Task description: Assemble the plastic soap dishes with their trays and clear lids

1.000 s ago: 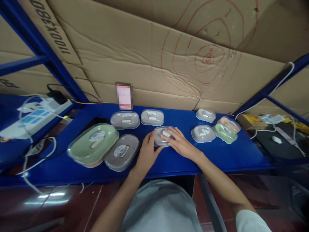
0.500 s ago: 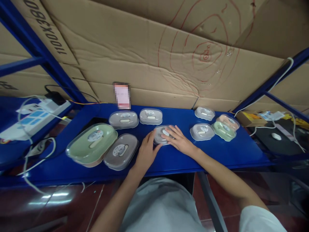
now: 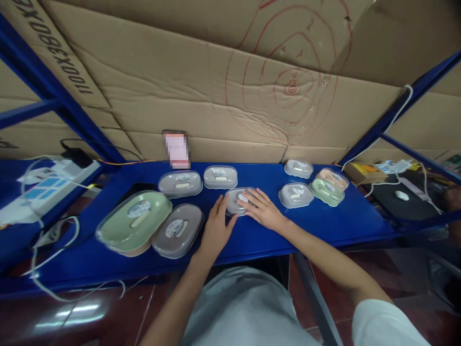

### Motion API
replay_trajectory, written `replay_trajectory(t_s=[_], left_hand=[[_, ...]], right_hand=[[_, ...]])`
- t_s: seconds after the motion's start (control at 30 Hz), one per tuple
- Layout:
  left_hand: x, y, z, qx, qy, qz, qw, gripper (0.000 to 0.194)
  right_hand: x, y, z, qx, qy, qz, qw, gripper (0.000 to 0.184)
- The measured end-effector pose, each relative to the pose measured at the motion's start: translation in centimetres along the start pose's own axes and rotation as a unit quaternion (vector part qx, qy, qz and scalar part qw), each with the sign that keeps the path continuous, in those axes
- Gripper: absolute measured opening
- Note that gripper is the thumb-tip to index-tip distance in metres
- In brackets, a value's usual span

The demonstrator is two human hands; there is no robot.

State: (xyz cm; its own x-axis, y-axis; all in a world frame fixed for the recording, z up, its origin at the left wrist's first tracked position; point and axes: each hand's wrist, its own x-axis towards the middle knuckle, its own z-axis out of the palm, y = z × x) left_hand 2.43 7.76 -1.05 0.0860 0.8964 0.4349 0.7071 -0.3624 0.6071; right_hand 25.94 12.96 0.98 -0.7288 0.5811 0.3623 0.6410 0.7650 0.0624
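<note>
A small grey lidded box [image 3: 234, 201] with a clear lid and a round label stands in the middle of the blue table. My right hand [image 3: 262, 209] lies on top of it with spread fingers, covering part of the label. At its left end is my left hand [image 3: 218, 227], fingertips by the rim and thumb held apart. To the left are a grey box [image 3: 187, 242], a larger green box [image 3: 124, 235] and a grey box [image 3: 180, 184]. Behind stands one more grey box [image 3: 220, 178].
On the right are a grey box [image 3: 296, 195], a farther grey box [image 3: 298, 168], a green box [image 3: 327, 192] and a pink box [image 3: 333, 179]. A blurred phone [image 3: 177, 149] leans against the cardboard wall [image 3: 162, 86]. Power strips and cables [image 3: 54, 180] lie at the left.
The view has shifted slightly, so most things appear a little farther left. Both hands keep nearly the same place at the small grey box.
</note>
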Motion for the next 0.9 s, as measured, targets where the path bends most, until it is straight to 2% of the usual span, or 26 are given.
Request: replay_trajectory(t_s=[0.07,0.17,0.23,0.3,0.43,0.57,0.7,0.8,0.9], left_hand=[[0.1,0.4,-0.1,0.001,0.011,-0.01,1.0,0.068],[0.1,0.8,-0.3,0.005,0.026,-0.022,0.999,0.065],[0.1,1.1,-0.3,0.009,0.033,-0.02,0.999,0.062],[0.1,1.4,-0.4,0.022,0.042,-0.012,0.999,0.06],[1.6,2.0,-1.0,0.092,0.039,0.008,0.995,0.06],[6.3,2.0,-1.4,0.195,0.011,-0.021,0.981,0.062],[11.9,1.7,-0.8,0.241,-0.019,-0.058,0.968,0.054],[14.2,2.2,0.1,0.253,-0.043,-0.055,0.965,0.041],[14.7,3.1,1.1,0.247,-0.049,-0.036,0.967,0.035]], right_hand=[[0.4,0.3,-0.2,-0.02,0.002,0.056,0.998,0.052],[1.0,1.1,-0.6,-0.054,0.034,0.202,0.977,0.065],[1.3,1.4,-0.8,-0.061,0.055,0.25,0.965,0.068],[1.4,1.4,-1.0,-0.051,0.055,0.241,0.968,0.062],[2.1,1.5,-1.3,-0.034,0.004,0.215,0.976,0.055],[5.0,3.8,-1.3,-0.026,-0.011,0.233,0.972,0.051],[7.3,6.7,-0.9,-0.033,0.001,0.306,0.952,0.056],[6.7,7.9,-0.6,-0.042,0.003,0.341,0.939,0.057],[5.2,8.4,-0.8,-0.05,0.002,0.331,0.942,0.051]])
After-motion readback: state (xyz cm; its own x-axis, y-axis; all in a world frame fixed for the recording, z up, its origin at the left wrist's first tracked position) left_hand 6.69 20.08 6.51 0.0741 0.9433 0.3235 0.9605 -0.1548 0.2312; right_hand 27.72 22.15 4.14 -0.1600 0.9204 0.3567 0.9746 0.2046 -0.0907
